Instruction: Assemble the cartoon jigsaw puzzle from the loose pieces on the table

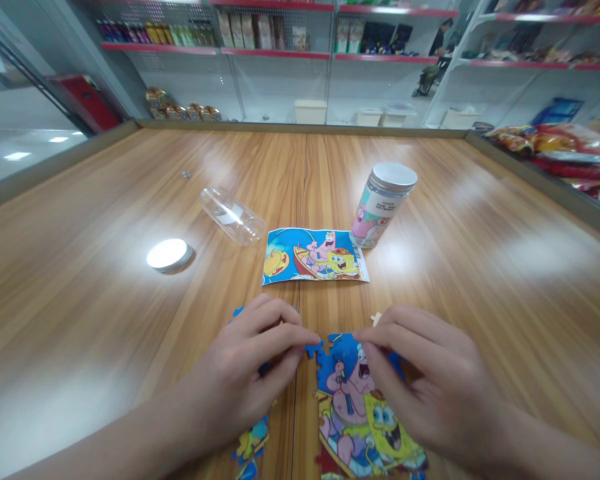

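A partly joined cartoon jigsaw puzzle (pixel 347 407) lies on the wooden table in front of me. My left hand (pixel 263 357) pinches a small blue puzzle piece (pixel 312 349) at the puzzle's upper left corner. My right hand (pixel 425 373) has its thumb and forefinger closed at the puzzle's top edge; whether a piece is between them is hidden. Loose pieces (pixel 253 440) lie beneath and beside my left hand, partly covered by it. A pale piece (pixel 376 319) shows behind my right fingers. Beyond the hands lies a printed picture card (pixel 314 257) with the same cartoon figures.
A lidded canister (pixel 384 205) stands at the card's right corner. Left of the card, a clear plastic jar (pixel 233 217) lies on its side near a round white lid (pixel 169 255). A raised rim (pixel 380 131) borders the table. Shelves with goods and snack bags (pixel 565 150) stand beyond.
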